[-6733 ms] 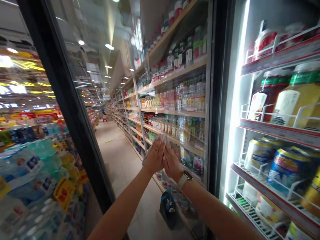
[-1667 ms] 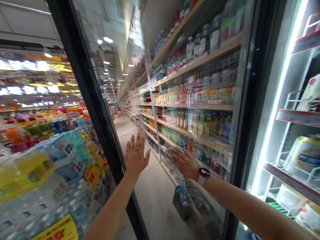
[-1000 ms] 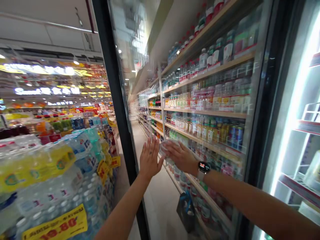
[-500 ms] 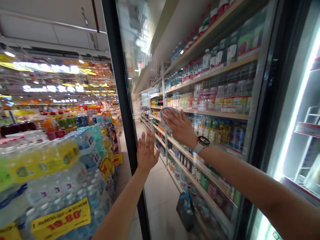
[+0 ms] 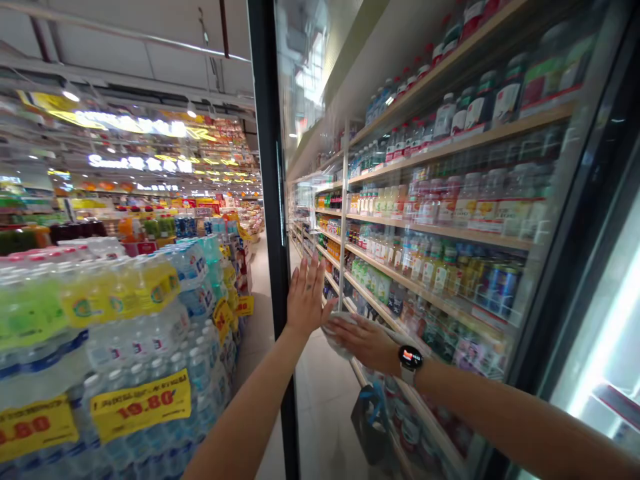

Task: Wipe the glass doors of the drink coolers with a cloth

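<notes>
My left hand [image 5: 304, 299] lies flat on the glass door [image 5: 320, 407] of a drinks cooler, fingers outstretched and empty, close to its black frame [image 5: 270, 167]. Just right of it, my right hand [image 5: 367, 341] presses a pale grey cloth [image 5: 336, 345] against the same pane, the cloth partly covered by the palm and fingers. The thumb of my left hand comes close to the cloth. A smartwatch [image 5: 411, 358] with a light strap is on my right wrist. Shelves of bottled drinks [image 5: 483, 200] show in the glass.
To the left stand stacked packs of bottled drinks [image 5: 120, 287] with a yellow price sign [image 5: 143, 405] in front. An aisle [image 5: 259, 267] runs between them and the door. A dark bag-like object with blue on it [image 5: 370, 427] shows low in the glass. A bright cooler light [image 5: 607, 340] glows at right.
My right hand has moved down the glass with the cloth, ending lower and beside my left hand. My left hand remains flat on the pane. The view has turned slightly left.
</notes>
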`<state>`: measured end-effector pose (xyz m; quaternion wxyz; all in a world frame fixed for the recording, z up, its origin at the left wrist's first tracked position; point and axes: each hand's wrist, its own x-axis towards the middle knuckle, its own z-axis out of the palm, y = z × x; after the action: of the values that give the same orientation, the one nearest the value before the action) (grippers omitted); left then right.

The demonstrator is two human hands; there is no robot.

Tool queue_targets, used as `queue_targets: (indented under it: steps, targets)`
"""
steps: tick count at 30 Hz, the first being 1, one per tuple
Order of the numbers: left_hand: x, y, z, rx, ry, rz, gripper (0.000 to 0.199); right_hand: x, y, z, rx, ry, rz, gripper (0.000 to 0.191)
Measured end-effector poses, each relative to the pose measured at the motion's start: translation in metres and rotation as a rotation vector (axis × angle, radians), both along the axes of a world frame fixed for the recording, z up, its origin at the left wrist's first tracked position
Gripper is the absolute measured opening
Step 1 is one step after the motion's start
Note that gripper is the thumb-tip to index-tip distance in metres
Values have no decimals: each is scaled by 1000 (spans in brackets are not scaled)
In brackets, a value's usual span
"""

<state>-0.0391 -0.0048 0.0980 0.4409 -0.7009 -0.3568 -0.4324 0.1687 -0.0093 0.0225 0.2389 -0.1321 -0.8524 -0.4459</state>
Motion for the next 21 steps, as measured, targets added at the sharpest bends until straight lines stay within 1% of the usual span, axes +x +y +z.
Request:
queue_targets:
  steps: [1, 2, 3, 4, 5, 6, 10, 11, 12, 13, 14, 15, 16, 17, 19, 21]
  targets:
    - [0, 1, 0, 8, 0, 3, 76, 4, 0, -7, -9, -42, 13, 52]
    - [0, 1, 0, 16, 3, 8, 76, 7, 0, -9, -13, -72, 27, 53]
    - [1, 2, 0, 22, 7, 16, 76, 10, 1, -7, -10, -88, 42, 54]
    - [1, 2, 0, 26, 10, 27, 76, 12, 2, 1, -1, -87, 54, 55]
    - [1, 3, 0, 29, 9, 38, 75, 14, 3, 13, 13, -73, 55, 56]
    - [2, 3, 0, 29, 5, 51, 73, 16, 4, 29, 27, -51, 44, 57]
    - [4, 4, -1, 3, -26, 93, 67, 21, 3, 108, 72, 117, -87, 63]
    - [4, 4, -1, -3, -31, 96, 68, 22, 2, 125, 73, 174, -127, 64]
    - [5, 4, -2, -5, -34, 97, 69, 22, 1, 138, 72, 228, -161, 66]
    - [5, 4, -2, -5, -37, 96, 70, 21, 0, 145, 66, 276, -188, 68]
    - [6, 4, -2, -5, -39, 96, 71, 19, 0, 147, 57, 311, -208, 70]
    - [6, 3, -2, -5, -40, 94, 72, 16, -1, 144, 47, 334, -218, 71]
    - [6, 3, -2, -6, -40, 93, 72, 13, -1, 135, 42, 340, -219, 70]
    - [6, 2, -2, -5, -39, 90, 71, 10, -1, 121, 41, 333, -212, 68]
    - [7, 1, -1, 1, -35, 84, 71, 6, -1, 83, 46, 275, -177, 62]
    - [6, 0, -1, 10, -34, 80, 71, 6, -2, 38, 42, 187, -120, 58]
